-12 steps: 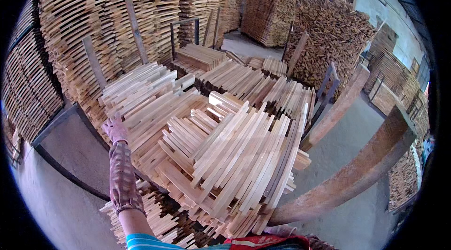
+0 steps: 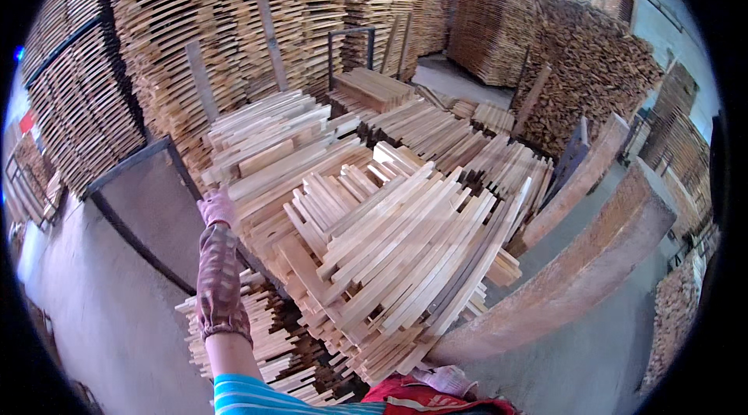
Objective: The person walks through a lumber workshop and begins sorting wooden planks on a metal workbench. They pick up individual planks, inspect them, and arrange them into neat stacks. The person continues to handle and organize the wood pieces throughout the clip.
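My left hand (image 2: 216, 207), in a pale pink glove, is stretched out to the left end of a layer of pale wooden slats (image 2: 269, 169). Its fingers lie open against the slat ends, not wrapped round any slat. A patterned sleeve covers that forearm. Close in front of me, a loose bundle of narrow slats (image 2: 413, 236) rests slantwise on top of the pile. My right hand (image 2: 448, 380), gloved in a whitish knit, is low by my red apron, beneath the bundle's near end. Its fingers are mostly hidden.
Thick upright boards (image 2: 561, 290) curve up at the pile's right. A dark-framed panel (image 2: 148, 208) stands at left. Tall stacks of slats (image 2: 234, 25) rise behind, with a heap of wood pieces (image 2: 592, 72) at back right. More slats (image 2: 265, 329) lie low beside my left arm.
The view has swung left, so the pile sits farther right in the picture. My left hand has shifted slightly outward along the slat ends, its fingers less spread. More of my right glove shows.
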Demonstrator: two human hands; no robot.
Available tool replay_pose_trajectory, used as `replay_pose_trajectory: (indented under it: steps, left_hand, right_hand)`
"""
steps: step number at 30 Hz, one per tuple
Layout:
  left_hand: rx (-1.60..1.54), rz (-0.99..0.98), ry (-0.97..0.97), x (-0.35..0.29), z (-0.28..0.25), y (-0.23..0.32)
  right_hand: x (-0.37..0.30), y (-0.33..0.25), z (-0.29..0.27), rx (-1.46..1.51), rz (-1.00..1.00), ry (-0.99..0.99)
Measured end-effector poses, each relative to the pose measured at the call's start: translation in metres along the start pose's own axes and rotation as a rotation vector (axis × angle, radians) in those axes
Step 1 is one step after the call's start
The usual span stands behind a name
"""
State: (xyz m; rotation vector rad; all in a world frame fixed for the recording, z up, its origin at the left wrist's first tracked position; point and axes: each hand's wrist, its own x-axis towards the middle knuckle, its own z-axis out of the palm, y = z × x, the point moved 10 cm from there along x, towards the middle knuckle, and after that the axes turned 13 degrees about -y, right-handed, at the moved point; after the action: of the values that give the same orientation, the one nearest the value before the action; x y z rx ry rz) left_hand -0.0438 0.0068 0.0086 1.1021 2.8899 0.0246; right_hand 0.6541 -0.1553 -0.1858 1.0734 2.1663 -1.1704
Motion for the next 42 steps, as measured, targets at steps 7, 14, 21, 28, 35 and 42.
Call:
replay_pose_trajectory:
  steps: [7,14,21,28,35,42]
  left_hand:
    - [0.023,0.089,-0.128,-0.007,0.016,0.01]
    - [-0.129,-0.009,-0.098,-0.027,0.02,-0.001]
    - [-0.203,-0.046,-0.052,-0.002,0.028,-0.003]
    - [-0.273,0.102,-0.058,0.037,0.041,-0.001]
    - [-0.439,0.194,0.053,0.054,0.045,-0.01]
    - [-0.534,0.16,0.177,0.05,0.017,-0.011]
  right_hand:
    - [-0.022,-0.007,-0.026,0.318,0.08,0.226]
    - [-0.018,-0.012,-0.012,0.308,0.009,0.238]
    - [-0.014,-0.006,0.004,0.402,0.071,0.248]
    - [-0.002,-0.008,-0.008,0.427,0.136,0.249]
    - [0.013,-0.012,-0.027,0.411,0.177,0.239]
    - [0.023,-0.016,-0.034,0.391,0.198,0.213]
